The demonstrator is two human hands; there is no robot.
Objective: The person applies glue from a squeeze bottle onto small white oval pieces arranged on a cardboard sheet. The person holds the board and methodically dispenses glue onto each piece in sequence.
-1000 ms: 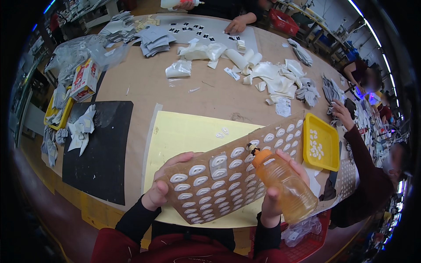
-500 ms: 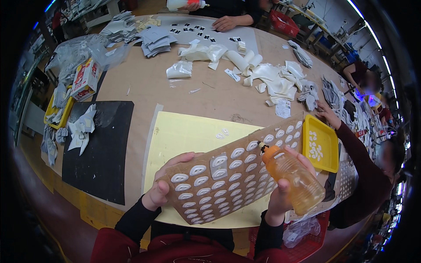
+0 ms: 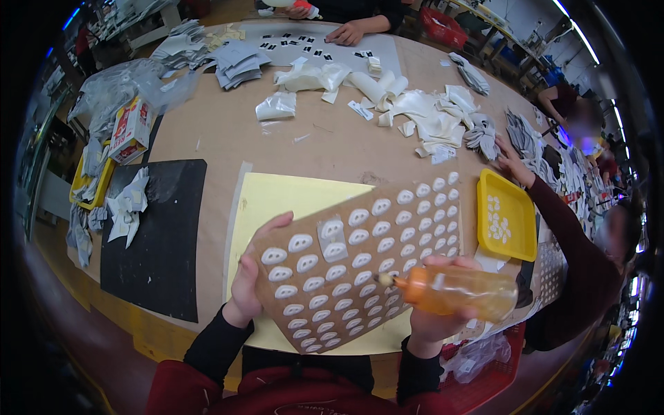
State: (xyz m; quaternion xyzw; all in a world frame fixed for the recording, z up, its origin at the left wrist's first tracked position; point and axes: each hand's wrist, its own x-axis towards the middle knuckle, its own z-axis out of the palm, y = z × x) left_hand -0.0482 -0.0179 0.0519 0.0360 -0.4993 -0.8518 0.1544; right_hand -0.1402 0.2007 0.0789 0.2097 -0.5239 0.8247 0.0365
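Observation:
My left hand [image 3: 247,282] grips the left edge of a brown cardboard sheet [image 3: 360,311], holding it up and tilted over the table. Rows of small white oval pieces with holes [image 3: 381,207] cover the sheet, and a clear patch lies over two of them near its upper left. Fingers wrapped round it, my right hand [image 3: 439,319] holds a squeeze bottle [image 3: 470,289] of amber liquid with an orange cap. The bottle lies nearly level, its dark-tipped nozzle over the lower middle rows; whether the tip touches a piece I cannot tell.
Beneath the sheet lies yellow paper [image 3: 277,197]. A yellow tray [image 3: 527,207] with loose white pieces stands at right, beside a co-worker's reaching arm [image 3: 564,228]. A black mat [image 3: 152,242] lies left. White scraps [image 3: 422,114] lie beyond, and another person's hand [image 3: 348,32] rests across the table.
The bottle has swung from upright-tilted to nearly level, its nozzle moving down and left across the sheet. The sheet has turned to face me more and shifted slightly left.

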